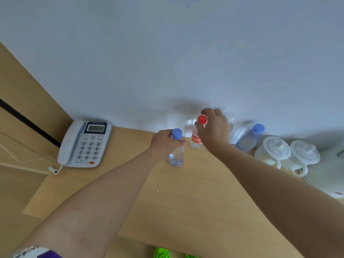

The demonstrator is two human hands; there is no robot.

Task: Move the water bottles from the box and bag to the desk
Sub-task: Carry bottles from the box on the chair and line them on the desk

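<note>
My left hand (164, 141) grips a clear water bottle with a blue cap (176, 157) around its neck; the bottle stands upright on the wooden desk (186, 192). My right hand (214, 127) holds a red-capped, red-labelled bottle (196, 139) near its neck, standing close to the wall. Behind my right hand a white-capped bottle (229, 119) shows partly. Another blue-capped bottle (250, 137) stands to the right against the wall. The box is not in view.
A white desk telephone (84, 144) sits at the desk's back left corner. Two white lidded cups (275, 151) and a white kettle-like vessel (327, 174) crowd the right side. Something green (162, 253) shows below the desk's front edge.
</note>
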